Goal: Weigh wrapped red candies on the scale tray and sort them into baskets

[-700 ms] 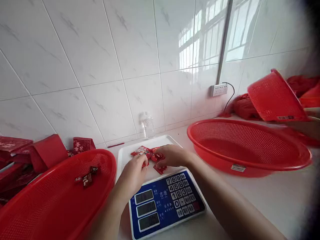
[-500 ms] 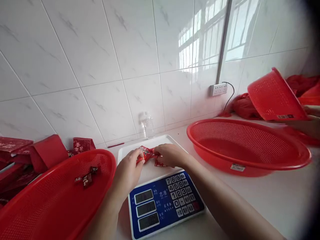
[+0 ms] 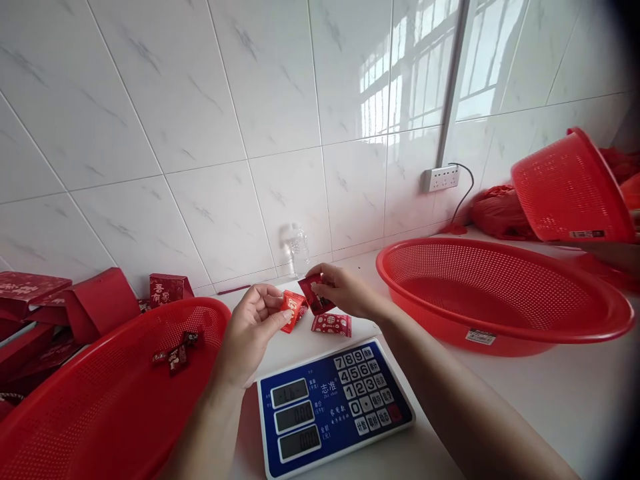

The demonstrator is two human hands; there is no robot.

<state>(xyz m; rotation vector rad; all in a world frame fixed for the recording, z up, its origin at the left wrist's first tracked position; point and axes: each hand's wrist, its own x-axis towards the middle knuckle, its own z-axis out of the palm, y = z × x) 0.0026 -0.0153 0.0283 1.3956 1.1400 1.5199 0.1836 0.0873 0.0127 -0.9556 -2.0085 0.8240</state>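
An orange packet (image 3: pixel 289 311) is pinched by the left hand (image 3: pixel 256 325), a dark-red packet (image 3: pixel 316 301) by the right hand (image 3: pixel 346 293) (both partly curled); a patterned packet (image 3: pixel 332 325) is left on the scale (image 3: pixel 327 423)

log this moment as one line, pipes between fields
left hand: holding orange-red packet | right hand: holding dark-red packet | scale: white-patterned packet on tray | left basket: small dark wrapped pieces inside
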